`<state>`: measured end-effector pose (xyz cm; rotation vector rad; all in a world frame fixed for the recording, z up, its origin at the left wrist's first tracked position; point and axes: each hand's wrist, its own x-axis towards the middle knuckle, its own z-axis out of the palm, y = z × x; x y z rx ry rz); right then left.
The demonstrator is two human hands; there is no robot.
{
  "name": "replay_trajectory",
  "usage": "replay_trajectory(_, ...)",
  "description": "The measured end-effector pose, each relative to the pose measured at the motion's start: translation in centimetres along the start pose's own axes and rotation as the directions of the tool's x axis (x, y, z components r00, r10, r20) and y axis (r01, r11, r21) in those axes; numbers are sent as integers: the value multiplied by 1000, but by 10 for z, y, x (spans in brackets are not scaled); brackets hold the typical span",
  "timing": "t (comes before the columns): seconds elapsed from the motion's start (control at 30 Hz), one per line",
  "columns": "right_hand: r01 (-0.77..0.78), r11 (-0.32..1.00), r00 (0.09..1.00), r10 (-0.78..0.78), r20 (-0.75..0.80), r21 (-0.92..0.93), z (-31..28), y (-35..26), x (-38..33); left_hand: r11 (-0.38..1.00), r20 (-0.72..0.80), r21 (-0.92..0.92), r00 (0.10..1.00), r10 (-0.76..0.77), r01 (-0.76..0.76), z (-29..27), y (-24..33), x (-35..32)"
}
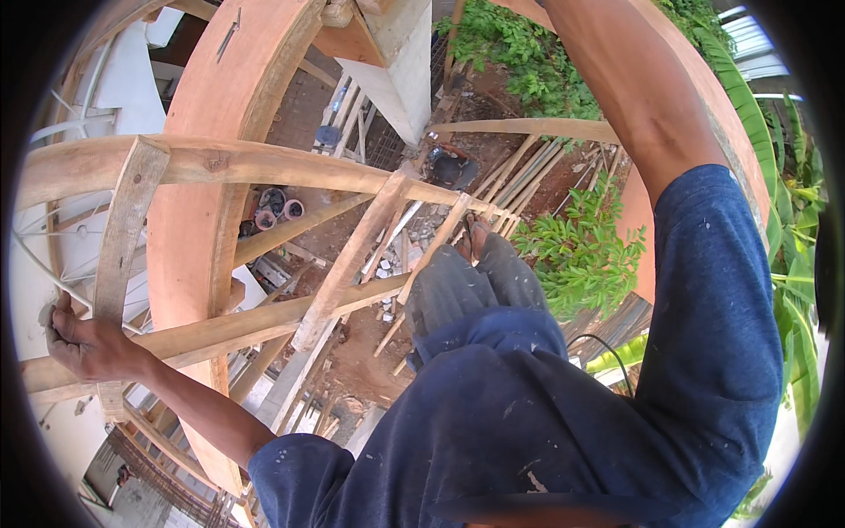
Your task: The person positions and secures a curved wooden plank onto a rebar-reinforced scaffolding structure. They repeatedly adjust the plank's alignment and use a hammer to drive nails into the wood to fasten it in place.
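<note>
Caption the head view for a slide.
High on timber scaffolding, the left hand grips a wooden rail; the right arm reaches up out of frame.

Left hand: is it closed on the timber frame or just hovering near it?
Closed on it. The left hand grips where the upright batten crosses the horizontal rail, fingers wrapped over the wood.

One hand (84, 345), two broad reddish planks (198, 176), three round pots (275, 208).
</note>
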<state>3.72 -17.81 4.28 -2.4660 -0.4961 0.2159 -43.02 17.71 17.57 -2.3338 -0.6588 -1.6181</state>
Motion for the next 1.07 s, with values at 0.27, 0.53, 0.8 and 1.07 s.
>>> replay_trajectory(0.27, 37, 999, 999, -37, -6, 20, 0, 1, 1, 717, -37, -692, 988, -147, 81, -28, 85, -147)
replay_trajectory(0.53, 59, 998, 998, -59, -28, 25, 1, 7, 5, 711, 805, -318, 574, -147, 627, -85, 151, -265)
replay_trajectory(0.8, 53, 998, 998, -53, -27, 27, 9, 5, 16, 868, 607, -202, 753, -253, 454, -42, 97, -215)
replay_trajectory(1.07, 90, 996, 995, -91, -28, -25, 12, 11, 2, 832, 870, -245, 491, -37, 497, -32, 100, -209)
